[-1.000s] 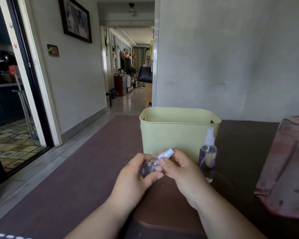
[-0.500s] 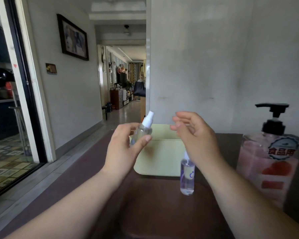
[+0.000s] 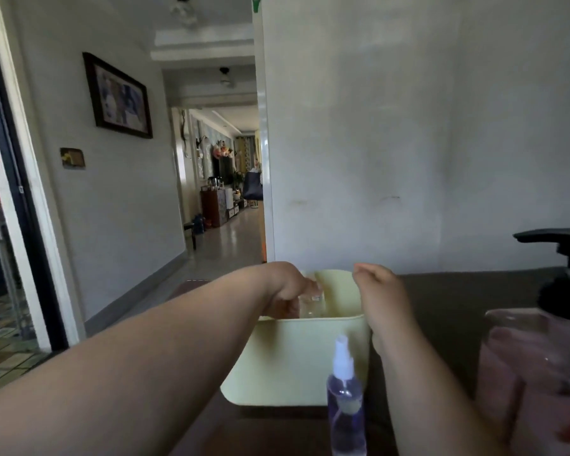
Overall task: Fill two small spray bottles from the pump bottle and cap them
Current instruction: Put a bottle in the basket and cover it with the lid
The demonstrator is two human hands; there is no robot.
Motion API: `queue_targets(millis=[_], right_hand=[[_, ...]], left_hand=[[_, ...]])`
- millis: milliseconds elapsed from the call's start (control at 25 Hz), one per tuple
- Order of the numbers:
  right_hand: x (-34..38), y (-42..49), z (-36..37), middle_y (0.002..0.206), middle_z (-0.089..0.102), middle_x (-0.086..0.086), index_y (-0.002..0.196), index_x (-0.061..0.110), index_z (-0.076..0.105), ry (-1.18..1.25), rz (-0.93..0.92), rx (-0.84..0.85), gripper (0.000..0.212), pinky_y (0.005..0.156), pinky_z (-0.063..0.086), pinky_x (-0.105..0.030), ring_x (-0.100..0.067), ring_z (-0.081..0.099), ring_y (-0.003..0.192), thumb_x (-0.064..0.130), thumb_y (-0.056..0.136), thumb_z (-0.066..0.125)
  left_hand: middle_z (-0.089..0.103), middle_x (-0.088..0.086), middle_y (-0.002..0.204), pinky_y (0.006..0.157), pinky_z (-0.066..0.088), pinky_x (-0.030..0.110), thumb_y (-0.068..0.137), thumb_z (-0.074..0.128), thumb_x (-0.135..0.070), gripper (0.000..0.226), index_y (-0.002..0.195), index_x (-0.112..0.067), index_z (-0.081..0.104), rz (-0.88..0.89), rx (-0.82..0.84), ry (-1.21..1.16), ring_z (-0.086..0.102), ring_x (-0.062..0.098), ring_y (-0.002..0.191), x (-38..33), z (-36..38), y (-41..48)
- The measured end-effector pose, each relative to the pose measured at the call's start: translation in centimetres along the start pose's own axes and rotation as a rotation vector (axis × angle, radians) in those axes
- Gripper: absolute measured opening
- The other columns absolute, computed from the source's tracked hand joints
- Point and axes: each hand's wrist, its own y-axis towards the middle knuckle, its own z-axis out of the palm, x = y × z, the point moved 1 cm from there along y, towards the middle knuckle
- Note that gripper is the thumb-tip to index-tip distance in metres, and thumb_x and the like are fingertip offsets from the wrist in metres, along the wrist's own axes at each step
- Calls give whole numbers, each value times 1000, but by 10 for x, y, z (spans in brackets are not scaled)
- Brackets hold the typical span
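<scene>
Your left hand [image 3: 287,291] grips a clear spray bottle [image 3: 311,304] inside the pale yellow bin [image 3: 297,360]; right hand [image 3: 380,291] is loosely curled, empty. Second capped bottle [image 3: 346,406] stands in front. Lower it gently, upright.

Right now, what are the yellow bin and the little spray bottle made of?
Bin: likely plastic, matte pale yellow, with thin walls and rounded moulded corners. Spray bottle: clear plastic, probably; you can see through it, and its sprayer top is opaque white.

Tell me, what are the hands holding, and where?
The left hand holds a small clear spray bottle by its top end, inside the yellow bin. The right hand holds nothing, its fingers loosely curled.
</scene>
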Motion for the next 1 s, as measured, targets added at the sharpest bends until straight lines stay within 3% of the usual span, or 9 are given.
queue_targets(millis=[40, 120, 240, 320, 480, 600, 760, 880, 1000], right_hand=[[-5, 2, 1, 81, 62, 9, 79, 23, 63, -2, 22, 32, 13, 58, 39, -16, -3, 54, 71, 20, 90, 56], [-13, 4, 4, 81, 61, 15, 86, 25, 65, 0, 58, 91, 10, 59, 38, -13, -3, 56, 76, 21, 89, 56], [-18, 5, 4, 96, 63, 12, 102, 29, 68, -14, 71, 130, 23, 60, 38, -14, -4, 56, 83, 18, 87, 53], [-18, 4, 3, 104, 60, 10, 114, 26, 66, -31, 89, 135, 32, 64, 38, -18, -7, 54, 87, 16, 87, 51], [-18, 3, 2, 107, 59, 9, 120, 21, 64, -54, 93, 135, 36, 74, 37, -22, -9, 53, 95, 14, 88, 50], [-19, 3, 1, 107, 60, 10, 116, 23, 66, -60, 95, 136, 34, 63, 37, -14, -7, 54, 89, 13, 88, 49], [-22, 7, 1, 99, 60, 14, 115, 27, 65, -57, 101, 131, 34, 58, 35, -11, 9, 51, 75, 14, 88, 47], [-26, 10, 1, 108, 58, 10, 119, 26, 63, -72, 106, 114, 37, 58, 34, -11, 8, 49, 74, 13, 89, 45], [-27, 12, 1, 111, 58, 8, 123, 25, 61, -87, 123, 92, 40, 55, 34, -12, 8, 48, 70, 12, 90, 44]], left_hand=[[54, 14, 89, 79, 41, 27, 94, 51, -28, 28, 103, -4, 62, -44, 51, 178, 51, 22, 85, 0, 5, 11], [61, 16, 114, 79, 44, 30, 93, 51, -36, 42, 121, -5, 57, -49, 80, 464, 56, 26, 97, -1, 14, 24], [59, 17, 129, 62, 43, 25, 91, 53, -35, 45, 122, -2, 56, 52, 50, 711, 60, 24, 103, -6, 26, 41], [57, 13, 130, 66, 40, 23, 93, 49, -30, 40, 124, -6, 55, 27, 111, 871, 53, 17, 97, -6, 32, 50], [52, 24, 132, 75, 36, 19, 92, 49, -4, 32, 122, 8, 52, 6, 258, 1038, 46, 18, 95, -6, 35, 63], [51, 28, 132, 48, 38, -1, 93, 46, 1, 33, 123, 12, 50, 47, 370, 1040, 49, 22, 96, -5, 39, 62], [47, 31, 135, 41, 40, 2, 94, 41, 3, 34, 126, 14, 45, 25, 433, 994, 44, 18, 96, -7, 39, 58], [48, 29, 134, 50, 45, 4, 94, 43, 3, 34, 126, 13, 46, 25, 405, 992, 45, 18, 96, -6, 39, 60], [57, 23, 124, 83, 47, 28, 91, 50, -4, 34, 123, 7, 53, 27, 262, 933, 55, 26, 101, -5, 38, 55]])
